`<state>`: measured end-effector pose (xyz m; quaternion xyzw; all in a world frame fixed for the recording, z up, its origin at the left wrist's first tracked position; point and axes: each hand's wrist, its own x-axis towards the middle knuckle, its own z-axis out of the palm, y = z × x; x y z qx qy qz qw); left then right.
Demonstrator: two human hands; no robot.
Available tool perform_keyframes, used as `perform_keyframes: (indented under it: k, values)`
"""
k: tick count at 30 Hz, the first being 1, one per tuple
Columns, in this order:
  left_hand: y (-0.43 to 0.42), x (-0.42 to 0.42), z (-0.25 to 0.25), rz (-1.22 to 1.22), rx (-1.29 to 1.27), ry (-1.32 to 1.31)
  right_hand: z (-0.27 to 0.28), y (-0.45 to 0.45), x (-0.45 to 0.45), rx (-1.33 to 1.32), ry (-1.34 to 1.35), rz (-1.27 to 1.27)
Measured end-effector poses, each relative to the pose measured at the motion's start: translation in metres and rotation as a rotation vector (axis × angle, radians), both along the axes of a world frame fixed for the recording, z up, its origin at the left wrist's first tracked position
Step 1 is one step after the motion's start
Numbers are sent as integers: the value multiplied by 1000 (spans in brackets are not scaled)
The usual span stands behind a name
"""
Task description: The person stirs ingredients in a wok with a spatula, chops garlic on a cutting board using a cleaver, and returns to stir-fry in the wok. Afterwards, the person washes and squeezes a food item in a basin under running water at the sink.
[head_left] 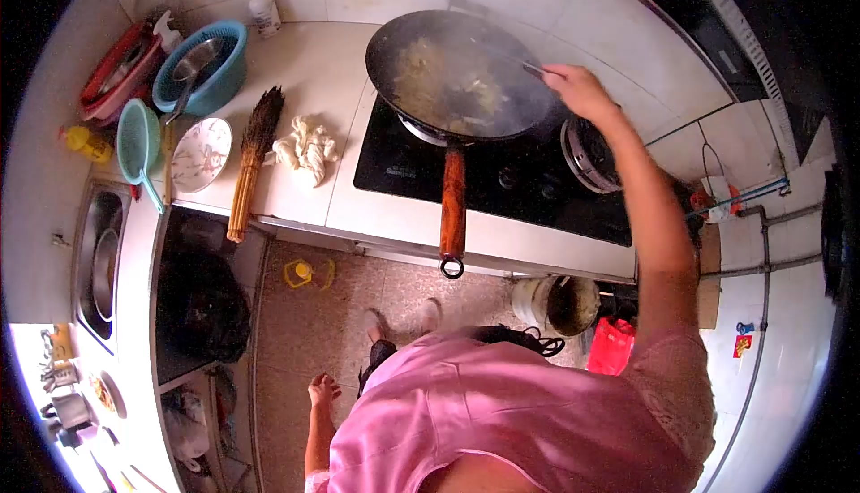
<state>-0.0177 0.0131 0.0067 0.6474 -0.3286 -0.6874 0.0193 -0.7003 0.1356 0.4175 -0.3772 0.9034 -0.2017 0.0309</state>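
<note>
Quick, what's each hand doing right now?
Left hand: loosely open, nothing seen in it.
Right hand: closed on a utensil reaching into the wok.

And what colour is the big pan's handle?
The handle is reddish-brown with darker patches, seen best in the head view.

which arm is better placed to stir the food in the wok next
Probably the right: the right grip holds a utensil over the wok. The left grip hangs low, seemingly empty, away from the stove.
</note>
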Motion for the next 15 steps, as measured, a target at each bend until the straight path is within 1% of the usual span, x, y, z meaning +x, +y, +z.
perform_keyframes:
  k: [1,2,3,4,5,6,7,8,9,10,11,13,14,15]
  values:
    - [0,0,-2,1,-1,-2,-23,-13,-3,-66,23,-38]
    - [-1,-1,-2,33,12,11,-42,-24,8,-58,23,-54]
    - [-4,-1,-1,63,23,24,-48,-28,30,11,158,3]
    - [-3,-4,3,75,14,9,-43,-27,53,75,98,6]
    - [-2,-2,4,75,18,9,-27,-23,72,142,40,10]
    - [1,3,6,97,37,28,-7,-13,77,165,25,77]
    - [4,7,5,121,56,49,15,1,81,141,-14,95]
    - [10,20,-9,123,62,53,41,15,86,154,-27,106]
    - [18,40,-38,15,3,21,61,32,91,204,-83,71]
    - [22,50,-53,-93,-60,-11,93,35,123,247,-45,47]
    - [25,42,-40,-92,-60,-7,104,43,133,260,-150,35]
    - [30,20,6,27,13,-88,97,45,137,364,-317,68]
    - [30,21,-2,24,13,-88,67,49,118,284,-121,207]
    - [30,21,-16,17,23,-76,47,44,104,199,-104,142]
